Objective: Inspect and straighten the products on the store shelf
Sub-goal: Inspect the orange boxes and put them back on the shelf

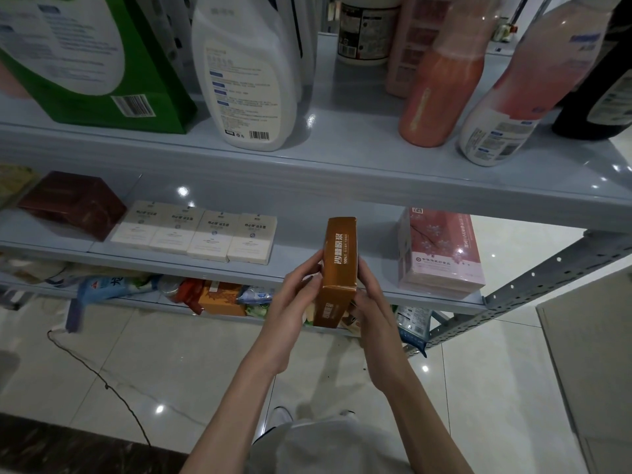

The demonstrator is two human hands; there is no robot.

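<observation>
An orange-brown box [339, 258] with white lettering stands on its narrow edge at the front of the middle shelf [307, 268]. My left hand [297, 299] grips its left side and my right hand [371, 302] grips its right side, fingers curled round the box. To its left lie several cream boxes [195, 234] in a row, and beyond them a dark red box [73, 203] sits askew. A pink box [439, 251] stands just right of the held box.
The upper shelf [342, 159] carries a green carton [102, 59], a white jug [249, 73], pink bottles [441, 87] and a dark bottle [598, 90]. The bottom shelf holds mixed packets [219, 295]. A cable [102, 378] runs over the tiled floor.
</observation>
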